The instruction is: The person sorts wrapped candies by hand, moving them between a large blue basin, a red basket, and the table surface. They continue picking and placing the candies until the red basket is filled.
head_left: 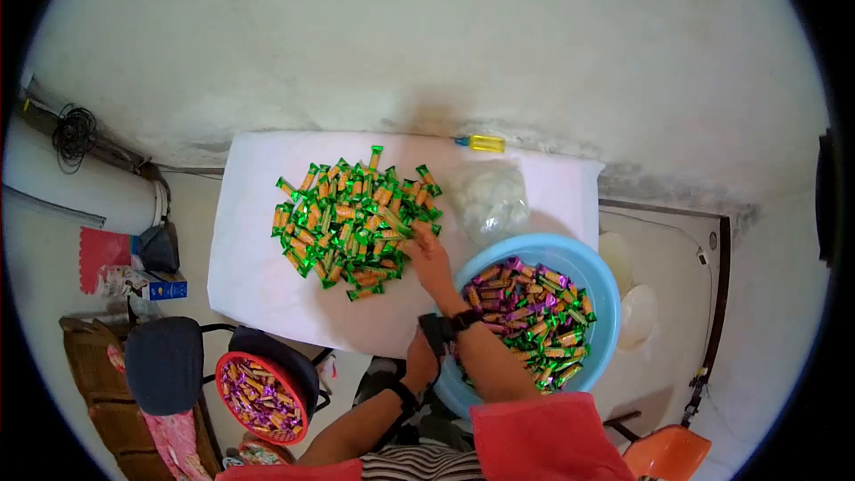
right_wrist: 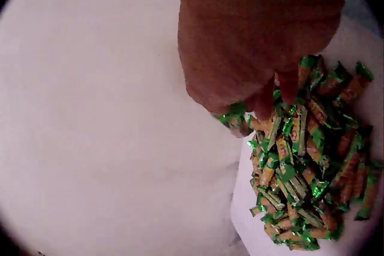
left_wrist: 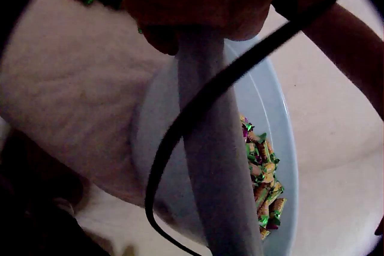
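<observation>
Candies in green and orange wrappers form a broad pile (head_left: 352, 218) on the white-covered table. My right hand (head_left: 429, 260) reaches in at the pile's right edge, fingers curled down among the candies. In the right wrist view, a green-wrapped candy (right_wrist: 233, 117) sticks out beneath that hand's fingers. My left hand (head_left: 421, 361) is low by the table's front edge, beside the blue basin (head_left: 608, 303), partly hidden behind the right wrist's strap. Dark in its wrist view, the left hand (left_wrist: 201, 4) has its fingertips mostly hidden; I cannot tell what it holds.
Purple- and green-wrapped candies (head_left: 534, 303) fill the basin. Behind it lie a clear plastic bag (head_left: 492, 200) and a yellow bottle (head_left: 486, 143). A red basket (head_left: 225, 392) of purple-wrapped candies sits on a chair at the left. An orange stool (head_left: 670, 454) stands at lower right.
</observation>
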Motion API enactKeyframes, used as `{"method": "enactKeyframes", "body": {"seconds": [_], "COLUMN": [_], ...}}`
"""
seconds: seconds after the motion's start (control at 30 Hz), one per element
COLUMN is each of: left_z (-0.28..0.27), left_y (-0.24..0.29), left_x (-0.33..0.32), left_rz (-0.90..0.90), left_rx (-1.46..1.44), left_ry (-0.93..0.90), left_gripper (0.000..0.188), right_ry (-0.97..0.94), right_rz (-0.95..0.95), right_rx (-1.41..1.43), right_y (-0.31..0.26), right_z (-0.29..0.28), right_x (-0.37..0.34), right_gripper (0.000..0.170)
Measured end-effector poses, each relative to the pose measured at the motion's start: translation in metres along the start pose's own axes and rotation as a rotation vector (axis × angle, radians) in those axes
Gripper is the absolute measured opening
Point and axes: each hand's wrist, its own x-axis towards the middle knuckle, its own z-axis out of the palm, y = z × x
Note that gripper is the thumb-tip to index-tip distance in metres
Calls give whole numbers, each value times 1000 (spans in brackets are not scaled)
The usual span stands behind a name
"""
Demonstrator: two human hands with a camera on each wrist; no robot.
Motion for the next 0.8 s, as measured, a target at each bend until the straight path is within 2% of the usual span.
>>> {"method": "enactKeyframes", "body": {"seconds": [0.03, 0.07, 0.13, 0.17, 0.23, 0.3, 0.37, 0.4, 0.47, 0.5, 0.57, 0.67, 0.7, 0.77, 0.8], "left_z": [8, 7, 1, -4, -10, -16, -17, -17, -16, -16, -15, -14, -14, -13, -12], "left_y": [-22, -20, 1, 16, 40, 63, 75, 76, 75, 73, 71, 68, 66, 62, 61], "left_x": [0, -3, -3, 0, 3, 1, -1, -1, 0, 0, 0, -1, -1, 0, 1], "left_rz": [-23, -25, -64, -78, -85, -49, -42, -64, -86, -66, -46, -30, -30, -25, -22], "left_rx": [-118, -119, -63, -33, -2, 80, 103, 129, 158, 142, 134, 136, 139, 146, 154], "left_ry": [-65, -87, -44, -21, -12, 13, 36, 38, 40, 47, 56, 60, 65, 64, 69], "left_gripper": [38, 38, 37, 37, 36, 40, 41, 41, 42, 43, 44, 45, 45, 44, 44], "right_ry": [24, 44, 34, 60, 70, 184, 217, 221, 276, 277, 204, 279, 280, 339, 344], "right_rz": [-100, -93, -49, -40, -170, -177, -131, -130, 47, 49, 361, 380, 382, 549, 549], "right_rx": [-104, -113, -291, -302, -539, -643, -913, -914, -1190, -1188, -1250, -1248, -1246, -993, -993], "right_y": [7, -3, -36, -35, -30, -5, 3, 11, 29, 30, 30, 64, 60, 49, 53], "right_z": [3, 1, -10, -24, -58, -101, -145, -164, -190, -192, -191, -188, -183, -177, -180], "right_x": [1, -7, -30, -40, -70, -89, -102, -100, -96, -91, -73, -64, -63, -63, -67], "right_gripper": [26, 26, 23, 23, 22, 22, 23, 23, 28, 28, 32, 36, 36, 41, 41]}}
